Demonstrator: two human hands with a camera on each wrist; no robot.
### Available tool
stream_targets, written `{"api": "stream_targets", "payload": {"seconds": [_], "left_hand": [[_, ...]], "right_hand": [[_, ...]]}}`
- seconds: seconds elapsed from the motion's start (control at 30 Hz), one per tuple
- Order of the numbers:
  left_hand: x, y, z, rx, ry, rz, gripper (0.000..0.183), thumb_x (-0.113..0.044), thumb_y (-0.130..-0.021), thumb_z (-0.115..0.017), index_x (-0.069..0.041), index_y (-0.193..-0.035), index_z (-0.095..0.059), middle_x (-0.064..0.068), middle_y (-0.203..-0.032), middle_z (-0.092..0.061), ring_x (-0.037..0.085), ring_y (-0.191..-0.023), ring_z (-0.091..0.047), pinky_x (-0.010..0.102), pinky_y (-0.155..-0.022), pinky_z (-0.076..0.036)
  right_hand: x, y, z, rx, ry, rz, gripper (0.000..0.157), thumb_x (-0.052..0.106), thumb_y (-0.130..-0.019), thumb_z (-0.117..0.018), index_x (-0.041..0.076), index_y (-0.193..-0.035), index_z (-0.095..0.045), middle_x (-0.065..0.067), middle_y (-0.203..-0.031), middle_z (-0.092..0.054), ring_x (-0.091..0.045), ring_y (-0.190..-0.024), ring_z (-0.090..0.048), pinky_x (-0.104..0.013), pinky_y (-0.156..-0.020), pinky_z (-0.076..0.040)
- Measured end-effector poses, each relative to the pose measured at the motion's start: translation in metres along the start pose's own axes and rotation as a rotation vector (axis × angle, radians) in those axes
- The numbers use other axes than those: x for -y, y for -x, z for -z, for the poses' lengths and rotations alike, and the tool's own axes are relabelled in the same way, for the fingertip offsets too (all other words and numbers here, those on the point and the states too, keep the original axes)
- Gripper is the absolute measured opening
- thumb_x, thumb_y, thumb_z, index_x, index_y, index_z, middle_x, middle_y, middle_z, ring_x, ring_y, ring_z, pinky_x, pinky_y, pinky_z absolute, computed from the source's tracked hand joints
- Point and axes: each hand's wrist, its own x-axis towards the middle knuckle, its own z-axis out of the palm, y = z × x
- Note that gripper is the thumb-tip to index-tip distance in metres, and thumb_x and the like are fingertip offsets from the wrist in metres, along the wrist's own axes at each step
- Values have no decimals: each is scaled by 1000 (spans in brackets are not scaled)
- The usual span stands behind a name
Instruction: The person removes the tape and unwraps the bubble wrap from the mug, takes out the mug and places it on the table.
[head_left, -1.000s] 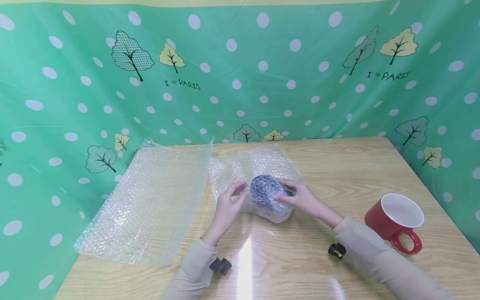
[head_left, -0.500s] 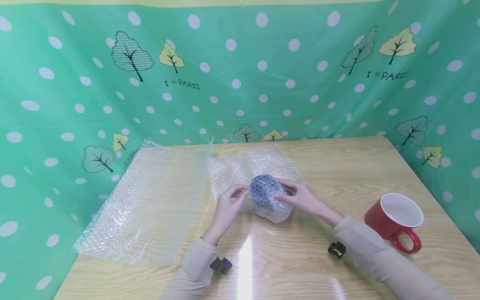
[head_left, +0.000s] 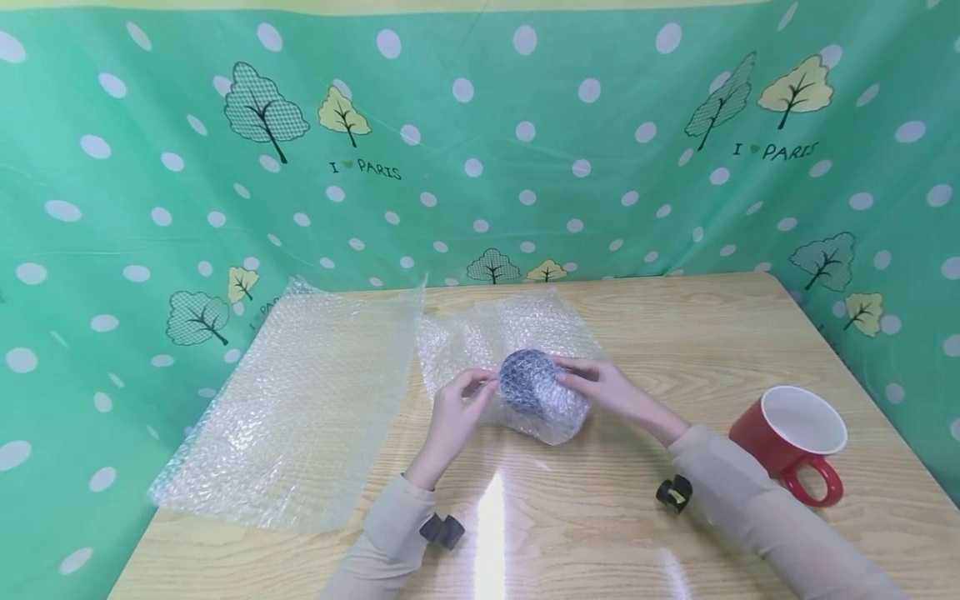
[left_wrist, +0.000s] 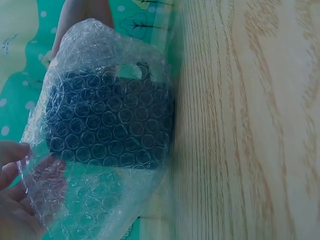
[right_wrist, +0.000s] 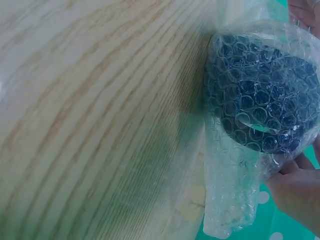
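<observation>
A dark blue mug (head_left: 519, 385) lies on its side inside bubble wrap (head_left: 551, 421), near the table's middle. Its handle (left_wrist: 144, 70) shows through the plastic in the left wrist view. Left of the mug, my left hand (head_left: 452, 417) pinches the edge of the wrap between thumb and fingers. My right hand (head_left: 615, 392) is at the opposite end, its thumb and fingers gripping the gathered wrap. In the right wrist view, the right hand (right_wrist: 297, 192) is partly cut off by the frame edge. Behind the mug, the rest of the sheet spreads flat.
A second sheet of bubble wrap (head_left: 292, 417) covers the left part of the wooden table (head_left: 675, 325). To the right stands a red mug (head_left: 787, 446) with a white inside, close to the right sleeve. A green patterned cloth (head_left: 480, 142) hangs around the back and sides.
My right thumb has shifted up and slightly right, drawing wrap over the mug's right end. The dark patch seen there earlier is now covered. My left hand stays almost still.
</observation>
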Motion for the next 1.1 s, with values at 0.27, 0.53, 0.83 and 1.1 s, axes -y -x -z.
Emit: {"api": "stream_targets", "payload": {"seconds": [0.27,0.53,0.83,1.1], "left_hand": [[-1,2,2,14,26,23,13,-8,-82,-61,0,-92,-63,10,-90,-66,21,-81,-62,27,-76,-53],[-1,7,8,24,56,10,14,-11,-82,-61,0,-92,-64,12,-93,-66,22,-81,-62,27,-76,-53],[-19,10,20,60,48,48,12,-2,-79,-63,4,-89,-64,14,-87,-66,26,-77,-63,31,-75,-53],[-15,17,25,79,37,100,10,-3,-77,-65,1,-87,-66,12,-84,-67,24,-77,-63,30,-75,-53]], "right_hand": [[0,-1,1,-11,-31,4,42,29,-90,-49,10,-127,-47,-13,-133,-42,-32,-123,-36,-44,-102,-30],[-3,-2,2,8,-51,2,44,31,-89,-50,11,-128,-46,-13,-134,-41,-31,-122,-38,-43,-100,-33],[-5,-3,1,3,-51,-5,43,31,-89,-52,12,-128,-48,-12,-133,-42,-29,-123,-36,-43,-102,-31],[-7,-5,0,3,-56,-12,45,32,-88,-53,13,-128,-48,-12,-133,-43,-30,-121,-40,-43,-100,-34]]}}
